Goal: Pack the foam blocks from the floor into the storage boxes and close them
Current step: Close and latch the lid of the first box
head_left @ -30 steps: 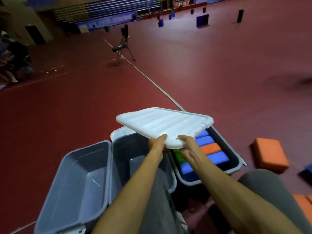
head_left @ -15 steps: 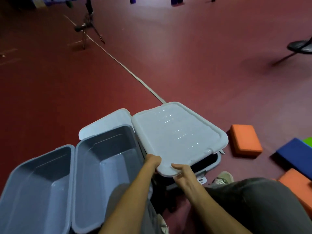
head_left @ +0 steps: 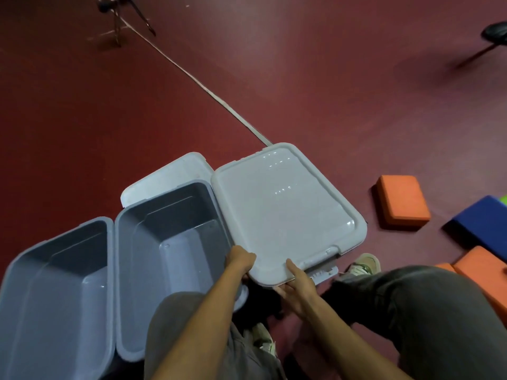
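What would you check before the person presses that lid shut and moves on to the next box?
1. Lid lies flat over the right-hand box: ok, it covers the opening.
2. Near edge seated on the rim: cannot tell; a latch tab shows below the lid's edge.
3. Both hands on the lid: ok, left hand at the near-left corner, right hand at the near edge.
4. Nothing sticking out under the lid: ok, as far as can be seen.
5. Middle box and left box ready for blocks: ok, both open.
6. All blocks packed: not ok; an orange block and a blue block lie on the floor.
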### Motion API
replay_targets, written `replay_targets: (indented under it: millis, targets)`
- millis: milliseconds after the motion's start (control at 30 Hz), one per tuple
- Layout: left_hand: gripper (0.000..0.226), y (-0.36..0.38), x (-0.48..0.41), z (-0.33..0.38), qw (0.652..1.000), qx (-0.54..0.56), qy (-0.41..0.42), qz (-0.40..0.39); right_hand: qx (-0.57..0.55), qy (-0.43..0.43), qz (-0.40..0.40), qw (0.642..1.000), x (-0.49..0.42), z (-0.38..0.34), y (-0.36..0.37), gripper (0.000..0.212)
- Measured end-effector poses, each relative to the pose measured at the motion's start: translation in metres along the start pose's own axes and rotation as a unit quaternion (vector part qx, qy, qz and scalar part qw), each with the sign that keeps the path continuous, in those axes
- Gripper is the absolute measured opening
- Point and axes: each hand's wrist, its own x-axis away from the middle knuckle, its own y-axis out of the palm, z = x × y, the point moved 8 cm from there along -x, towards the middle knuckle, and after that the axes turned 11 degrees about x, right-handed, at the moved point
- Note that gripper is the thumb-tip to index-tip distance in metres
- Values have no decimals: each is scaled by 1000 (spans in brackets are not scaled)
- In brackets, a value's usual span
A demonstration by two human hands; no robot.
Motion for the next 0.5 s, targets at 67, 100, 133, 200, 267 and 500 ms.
replay_targets:
  millis: [67,100,133,200,267,500]
  targets:
    - [40,2,-2,-2,1000,7,1,-3,6,1,6,1000,-1,-1,-3,43]
    - [38,2,2,0,1000,12,4,-4,10,2,11,1000,-2,-1,-5,43]
    - [37,2,3,1,1000,15,5,-2,13,2,18,1000,-3,-2,-6,44]
    - [38,1,6,4,1000,19,16,1,23,1,31,999,-3,-3,-8,46]
    - [38,1,8,5,1000,14,23,2,35,-1,34,999,-5,-2,-9,48]
    - [38,5,8,-1,999,-42,32,1,217,15,70,974,3,0,-28,62]
